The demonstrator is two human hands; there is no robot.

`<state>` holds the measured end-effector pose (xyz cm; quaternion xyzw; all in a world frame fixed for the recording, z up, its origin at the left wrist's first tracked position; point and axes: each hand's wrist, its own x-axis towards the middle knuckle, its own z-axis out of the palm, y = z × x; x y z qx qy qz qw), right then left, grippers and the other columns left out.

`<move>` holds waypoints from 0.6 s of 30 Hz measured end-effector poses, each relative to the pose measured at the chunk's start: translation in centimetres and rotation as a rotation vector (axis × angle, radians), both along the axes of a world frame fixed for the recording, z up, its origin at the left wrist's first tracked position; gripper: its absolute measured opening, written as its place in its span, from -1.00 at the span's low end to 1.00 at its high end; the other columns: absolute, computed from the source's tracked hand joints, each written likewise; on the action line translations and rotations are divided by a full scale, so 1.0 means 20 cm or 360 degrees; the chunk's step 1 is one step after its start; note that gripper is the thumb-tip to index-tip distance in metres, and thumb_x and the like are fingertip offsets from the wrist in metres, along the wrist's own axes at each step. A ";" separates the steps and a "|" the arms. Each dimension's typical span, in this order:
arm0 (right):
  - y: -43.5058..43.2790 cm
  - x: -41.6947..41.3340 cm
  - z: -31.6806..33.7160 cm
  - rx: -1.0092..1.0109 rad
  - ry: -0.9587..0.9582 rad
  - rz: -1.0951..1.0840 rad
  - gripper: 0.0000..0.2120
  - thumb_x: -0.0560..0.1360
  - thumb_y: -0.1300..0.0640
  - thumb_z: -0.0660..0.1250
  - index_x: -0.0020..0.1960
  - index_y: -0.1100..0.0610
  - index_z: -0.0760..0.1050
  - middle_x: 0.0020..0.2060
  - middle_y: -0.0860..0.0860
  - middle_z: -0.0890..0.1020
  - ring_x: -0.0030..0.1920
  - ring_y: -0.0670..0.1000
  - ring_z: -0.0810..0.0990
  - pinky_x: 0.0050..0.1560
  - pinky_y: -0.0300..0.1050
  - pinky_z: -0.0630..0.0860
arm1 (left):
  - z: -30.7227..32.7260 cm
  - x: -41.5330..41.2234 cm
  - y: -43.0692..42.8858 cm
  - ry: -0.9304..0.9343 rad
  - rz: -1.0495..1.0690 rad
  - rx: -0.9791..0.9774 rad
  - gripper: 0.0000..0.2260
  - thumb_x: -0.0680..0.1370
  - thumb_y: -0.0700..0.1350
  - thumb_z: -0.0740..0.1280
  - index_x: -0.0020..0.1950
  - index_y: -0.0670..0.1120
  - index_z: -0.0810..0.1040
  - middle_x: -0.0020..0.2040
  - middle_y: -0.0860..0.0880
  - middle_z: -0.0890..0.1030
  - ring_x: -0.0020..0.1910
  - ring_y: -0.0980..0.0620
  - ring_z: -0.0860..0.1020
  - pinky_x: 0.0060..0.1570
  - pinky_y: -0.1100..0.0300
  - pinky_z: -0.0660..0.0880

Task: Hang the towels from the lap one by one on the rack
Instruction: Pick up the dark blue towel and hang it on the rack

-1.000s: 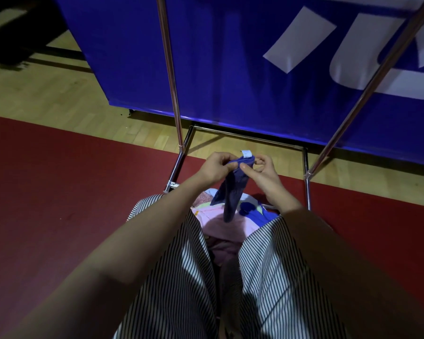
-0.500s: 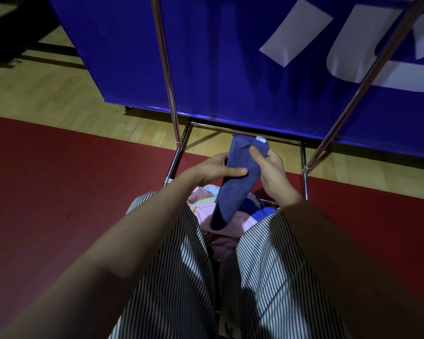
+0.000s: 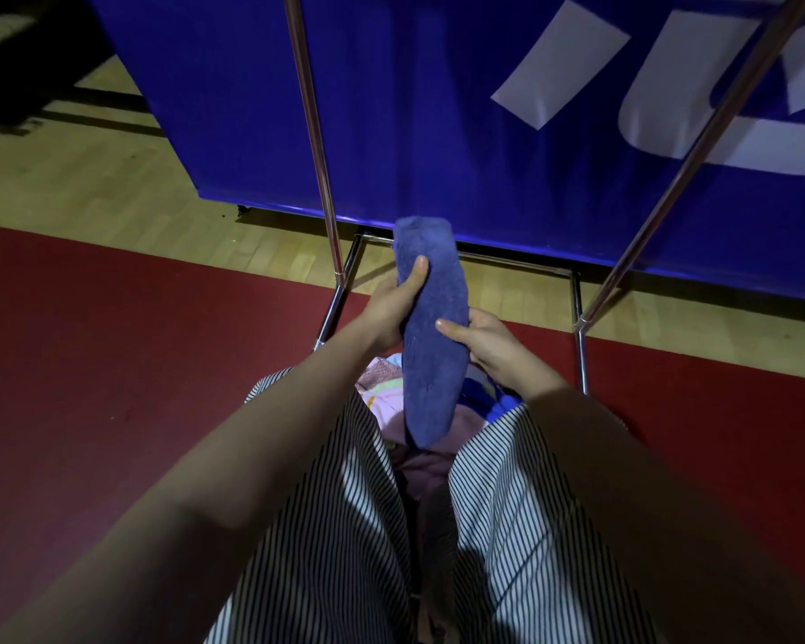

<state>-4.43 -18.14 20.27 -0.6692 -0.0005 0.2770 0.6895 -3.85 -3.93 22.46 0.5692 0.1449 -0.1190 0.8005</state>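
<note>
A dark blue towel hangs folded lengthwise in front of me, above my lap. My left hand grips its left edge high up, thumb on the cloth. My right hand holds its right edge lower down. Under it, a pile of towels in pink, pale green and blue lies between my striped trouser legs. The metal rack stands just beyond my knees, with two chrome uprights and a low base frame; its top bar is out of view.
A large blue banner with white lettering stands right behind the rack. The floor is red matting near me and pale wood farther off. A dark object sits at the far left.
The blue towel has been lifted from lap height and held up taller. My left hand moved up along its edge; my right hand slid lower on the other edge.
</note>
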 end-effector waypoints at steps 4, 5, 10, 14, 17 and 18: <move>0.00 0.02 0.00 0.0151 -0.0042 -0.0189 -0.77 0.57 0.30 0.18 0.21 0.23 0.42 0.03 0.08 0.59 -0.10 -0.10 0.63 -0.04 -0.27 0.57 | 0.04 -0.01 -0.01 0.0328 -0.0374 -0.0001 -0.55 0.56 0.26 0.07 -0.02 -0.06 0.56 -0.21 0.00 0.70 -0.21 0.07 0.66 -0.21 0.15 0.54; 0.00 0.02 0.00 0.0191 -0.0041 -0.0263 -0.76 0.57 0.30 0.17 0.23 0.25 0.41 -0.01 0.05 0.60 -0.14 -0.14 0.64 -0.09 -0.31 0.57 | 0.05 -0.02 -0.01 0.0374 -0.0459 0.0000 -0.54 0.56 0.26 0.07 -0.06 -0.06 0.57 -0.25 0.01 0.69 -0.26 0.10 0.66 -0.23 0.18 0.54; -0.02 0.05 0.01 0.0290 0.0075 -0.0613 -0.68 0.58 0.25 0.19 0.29 0.36 0.38 -0.04 0.09 0.60 -0.14 -0.09 0.65 -0.04 -0.23 0.60 | -0.01 -0.03 -0.02 0.0187 -0.0555 0.0514 -0.78 0.57 0.03 0.26 -0.03 -0.12 0.53 -0.05 -0.10 0.62 -0.18 0.05 0.60 -0.19 0.22 0.54; -0.03 0.06 -0.05 -0.0195 0.0482 -0.0994 -0.57 0.52 -0.10 0.26 0.15 0.24 0.50 0.08 0.17 0.62 0.03 0.17 0.62 0.12 0.08 0.53 | -0.04 -0.05 -0.06 -0.0272 -0.0513 0.0887 -0.82 0.61 -0.08 0.21 -0.08 -0.16 0.49 -0.18 -0.08 0.55 -0.27 0.13 0.50 -0.27 0.36 0.43; -0.03 0.02 -0.03 -0.0494 0.0407 -0.1264 -0.52 0.55 -0.10 0.17 0.20 0.30 0.41 0.03 0.11 0.55 -0.05 0.13 0.49 -0.01 0.00 0.41 | -0.03 -0.06 -0.07 -0.0525 -0.0567 0.1237 -0.68 0.62 -0.06 0.19 -0.33 -0.08 0.33 -0.38 0.01 0.36 -0.39 0.13 0.31 -0.37 0.29 0.25; -0.03 0.02 0.01 -0.0600 0.0196 -0.1302 -0.59 0.58 -0.03 0.14 0.20 0.30 0.39 0.03 0.11 0.53 -0.02 0.12 0.48 -0.02 -0.06 0.36 | -0.02 -0.05 -0.06 -0.0576 -0.0580 0.1304 -0.65 0.61 -0.04 0.19 -0.36 -0.08 0.29 -0.40 0.01 0.31 -0.40 0.13 0.27 -0.37 0.25 0.22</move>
